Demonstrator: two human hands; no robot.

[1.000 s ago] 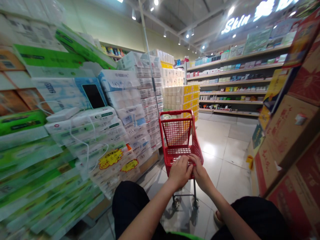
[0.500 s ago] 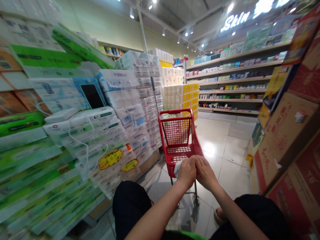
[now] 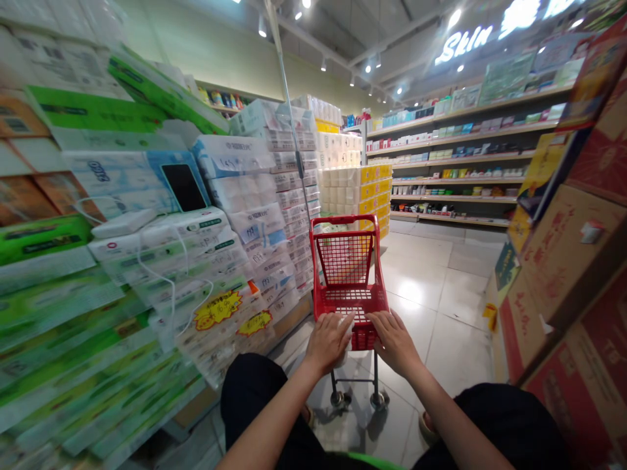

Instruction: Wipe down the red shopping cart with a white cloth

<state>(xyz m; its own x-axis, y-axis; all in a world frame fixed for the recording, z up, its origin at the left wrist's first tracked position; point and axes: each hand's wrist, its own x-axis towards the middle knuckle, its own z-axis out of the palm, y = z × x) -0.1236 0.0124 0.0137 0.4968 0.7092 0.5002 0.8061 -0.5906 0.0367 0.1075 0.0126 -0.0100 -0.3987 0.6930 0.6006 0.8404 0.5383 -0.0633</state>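
A small red plastic shopping cart (image 3: pixel 343 261) with a grid basket stands on the floor between my knees. My left hand (image 3: pixel 327 343) is at the left part of its near rim, closed over a white tissue or wipe (image 3: pixel 349 333) that shows beside the fingers. At the right near corner, my right hand (image 3: pixel 394 341) rests on the rim with its fingers laid over the edge. The hands are a short way apart. Parts of the near rim are hidden under the fingers. No goods show on the basket's visible floor.
Stacked tissue packs (image 3: pixel 255 228) rise on the left, with a phone (image 3: pixel 184 187) and white cable among them. Cardboard boxes (image 3: pixel 568 241) are piled on the right. Stocked shelves (image 3: pixel 450 156) line the back. A thin pole (image 3: pixel 292 124) stands by the packs; tiled floor (image 3: pixel 450 313) runs between.
My hands have moved apart from the near right corner. The left one has shifted left along the rim with the white tissue. The cart's near side has turned slightly, showing its front legs.
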